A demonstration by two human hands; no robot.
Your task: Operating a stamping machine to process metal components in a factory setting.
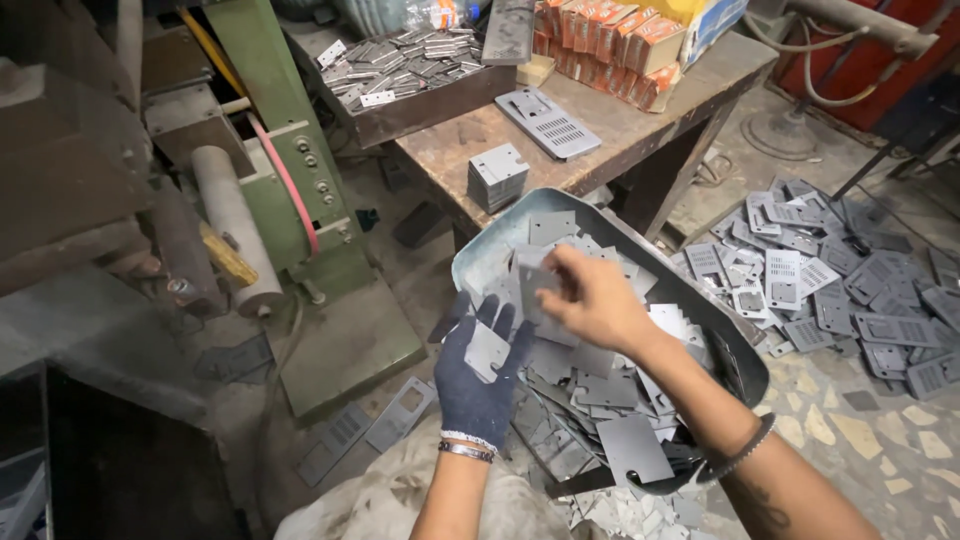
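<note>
1. Resting palm-up at the near edge of a metal tray (480, 262), the left hand (482, 370) wears a dark blue knit glove and carries a small grey metal plate (487, 352) on its palm; its fingers (497, 318) are apart and point up, not curled over the plate.
2. At the left wrist sits a silver bangle (466, 451), just below the glove's cuff.
3. Over the middle of the tray, the bare right hand (592, 300) has its fingers (557, 262) pinched together on the edge of another grey plate (532, 290), held tilted just above the gloved hand.
4. A dark band (745, 452) circles the right forearm.
5. Inside the tray lies a loose heap of flat grey plates (600, 390), overlapping at all angles; one larger plate (634, 447) lies at the near rim.
6. Behind the tray stands a worn wooden tabletop (640, 125); on it sit a small neat stack of plates (497, 175), a long perforated grey panel (549, 123), a dark box of small metal pieces (405, 65) and a row of orange cartons (610, 45).
7. On the floor (850, 440) to the right, well apart from the hands, spreads a pile of slotted grey panels (830, 290).
8. To the left stands a green machine (300, 190) with a pale roller (232, 225), and a few stray plates (370, 425) lie by its base.
</note>
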